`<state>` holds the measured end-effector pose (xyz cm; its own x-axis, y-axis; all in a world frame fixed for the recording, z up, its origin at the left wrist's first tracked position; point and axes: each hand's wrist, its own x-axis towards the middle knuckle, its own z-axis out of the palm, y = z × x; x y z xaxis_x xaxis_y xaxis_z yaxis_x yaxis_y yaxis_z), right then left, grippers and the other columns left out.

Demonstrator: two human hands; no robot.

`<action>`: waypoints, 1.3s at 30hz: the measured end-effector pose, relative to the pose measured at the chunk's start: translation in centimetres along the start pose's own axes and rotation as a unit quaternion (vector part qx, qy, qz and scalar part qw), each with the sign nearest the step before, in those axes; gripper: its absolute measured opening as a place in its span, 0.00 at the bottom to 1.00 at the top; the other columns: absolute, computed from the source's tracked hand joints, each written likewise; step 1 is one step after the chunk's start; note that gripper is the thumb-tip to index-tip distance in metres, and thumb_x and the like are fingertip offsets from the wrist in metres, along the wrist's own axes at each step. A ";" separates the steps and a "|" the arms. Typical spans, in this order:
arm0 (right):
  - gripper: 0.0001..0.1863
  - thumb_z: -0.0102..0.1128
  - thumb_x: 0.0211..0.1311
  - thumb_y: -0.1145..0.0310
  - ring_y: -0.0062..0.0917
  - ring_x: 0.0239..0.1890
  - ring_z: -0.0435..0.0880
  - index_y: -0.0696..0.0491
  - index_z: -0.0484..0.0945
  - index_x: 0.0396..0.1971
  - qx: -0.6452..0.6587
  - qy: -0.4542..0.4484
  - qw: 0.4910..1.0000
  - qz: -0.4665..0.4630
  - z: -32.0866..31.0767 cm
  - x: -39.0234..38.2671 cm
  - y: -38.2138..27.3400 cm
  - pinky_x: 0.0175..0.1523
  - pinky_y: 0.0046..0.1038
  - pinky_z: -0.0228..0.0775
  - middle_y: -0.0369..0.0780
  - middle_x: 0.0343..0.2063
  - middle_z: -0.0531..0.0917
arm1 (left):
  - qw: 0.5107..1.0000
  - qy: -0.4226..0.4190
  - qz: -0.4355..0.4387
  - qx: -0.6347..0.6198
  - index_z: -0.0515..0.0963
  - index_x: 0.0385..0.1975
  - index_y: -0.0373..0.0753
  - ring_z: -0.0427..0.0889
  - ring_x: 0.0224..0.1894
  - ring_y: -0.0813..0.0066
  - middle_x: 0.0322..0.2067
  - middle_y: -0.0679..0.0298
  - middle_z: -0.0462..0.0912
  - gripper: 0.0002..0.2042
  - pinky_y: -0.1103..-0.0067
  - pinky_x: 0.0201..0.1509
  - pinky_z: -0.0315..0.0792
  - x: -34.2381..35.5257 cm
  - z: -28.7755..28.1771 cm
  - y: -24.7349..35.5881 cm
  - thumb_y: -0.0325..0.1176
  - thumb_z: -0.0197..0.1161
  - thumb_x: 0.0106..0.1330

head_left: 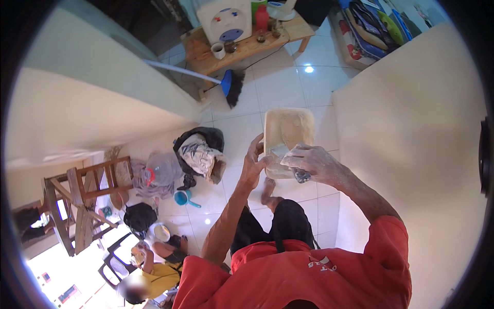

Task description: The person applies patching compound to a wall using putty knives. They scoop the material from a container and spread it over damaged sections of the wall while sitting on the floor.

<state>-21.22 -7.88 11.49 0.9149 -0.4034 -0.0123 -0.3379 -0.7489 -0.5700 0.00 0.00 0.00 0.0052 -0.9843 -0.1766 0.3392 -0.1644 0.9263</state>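
Note:
My left hand [253, 160] grips the left edge of a cream plastic tub [312, 123], with the thumb over its rim. Pale beige paste [290, 129] coats the tub's floor and walls. In my right hand [315, 160], smeared with pale powder, is a putty knife [279, 150]. Its light blade reaches into the near part of the tub, and its dark handle sticks out under my fingers. Both hands hold these things in front of my body, above the tiled floor.
Left of me lie a black bag with a pale sack [198, 152], a clear water jug [164, 169] and a blue dipper [182, 198]. A wooden stool [85, 188] and a person in yellow [163, 280] are beyond. Ahead are a broom [231, 88] and a wooden bench [206, 63]. A wall [411, 118] stands right.

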 end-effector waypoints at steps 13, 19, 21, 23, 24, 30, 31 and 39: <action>0.21 0.66 0.46 0.74 0.38 0.46 0.82 0.51 0.81 0.45 -0.045 0.159 0.973 0.164 -9.2 -1.8 7.8 0.51 0.36 0.77 0.41 0.43 0.83 | 0.991 -0.052 -0.083 -0.093 0.54 0.70 0.33 0.69 0.61 0.62 0.57 0.50 0.71 0.44 0.68 0.66 0.63 12.5 6.9 3.4 0.33 0.68 0.50; 0.19 0.68 0.49 0.73 0.37 0.41 0.83 0.48 0.83 0.45 -0.005 0.251 0.942 0.224 -13.3 -1.5 10.0 0.45 0.34 0.78 0.41 0.38 0.85 | 0.987 -0.099 -0.102 -0.075 0.52 0.70 0.33 0.69 0.62 0.63 0.58 0.51 0.70 0.44 0.69 0.66 0.65 19.3 7.7 5.4 0.30 0.65 0.50; 0.18 0.68 0.51 0.73 0.38 0.39 0.83 0.49 0.83 0.44 -0.026 0.276 0.932 0.234 -15.6 -0.5 12.5 0.43 0.34 0.78 0.41 0.37 0.85 | 0.986 -0.118 -0.103 -0.061 0.51 0.69 0.31 0.70 0.62 0.63 0.59 0.52 0.69 0.43 0.70 0.66 0.66 21.8 8.4 6.3 0.29 0.64 0.51; 0.15 0.67 0.53 0.73 0.38 0.37 0.83 0.50 0.83 0.44 -0.086 0.295 0.914 0.263 -17.7 0.1 15.2 0.41 0.34 0.78 0.41 0.36 0.85 | 0.984 -0.118 -0.110 -0.079 0.53 0.70 0.34 0.69 0.62 0.63 0.58 0.52 0.70 0.45 0.68 0.67 0.64 24.5 9.8 7.2 0.31 0.67 0.49; 0.15 0.65 0.55 0.73 0.38 0.35 0.83 0.51 0.83 0.44 -0.096 0.308 0.913 0.248 -18.5 0.4 16.7 0.40 0.34 0.77 0.42 0.35 0.84 | 0.983 -0.123 -0.112 -0.078 0.53 0.70 0.34 0.69 0.62 0.63 0.58 0.52 0.70 0.45 0.68 0.67 0.64 25.8 10.2 7.4 0.31 0.67 0.49; 0.11 0.66 0.54 0.73 0.39 0.32 0.83 0.53 0.82 0.38 0.000 0.316 0.882 0.350 -20.5 0.5 22.0 0.38 0.35 0.76 0.43 0.32 0.83 | 0.981 -0.110 -0.094 -0.132 0.52 0.69 0.31 0.70 0.60 0.63 0.56 0.53 0.69 0.44 0.68 0.66 0.66 33.3 14.7 6.4 0.28 0.66 0.50; 0.11 0.66 0.54 0.73 0.39 0.32 0.83 0.53 0.82 0.38 0.000 0.318 0.880 0.352 -20.6 0.2 22.7 0.38 0.35 0.76 0.43 0.32 0.83 | 0.978 -0.092 -0.097 -0.161 0.51 0.70 0.31 0.70 0.60 0.63 0.55 0.53 0.70 0.44 0.68 0.65 0.66 34.8 16.1 6.8 0.28 0.66 0.51; 0.10 0.66 0.55 0.75 0.36 0.31 0.84 0.54 0.82 0.38 0.052 0.408 0.855 0.316 -25.6 -1.8 30.0 0.37 0.31 0.76 0.42 0.32 0.84 | 0.980 -0.071 -0.111 -0.148 0.49 0.70 0.31 0.72 0.58 0.64 0.53 0.53 0.70 0.45 0.68 0.64 0.68 45.0 24.4 5.6 0.29 0.67 0.51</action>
<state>-38.69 -43.10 15.45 0.0831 -0.9747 0.2075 -0.6473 -0.2111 -0.7324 -20.80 -46.78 5.34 -0.2232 -0.9287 -0.2962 0.5752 -0.3708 0.7292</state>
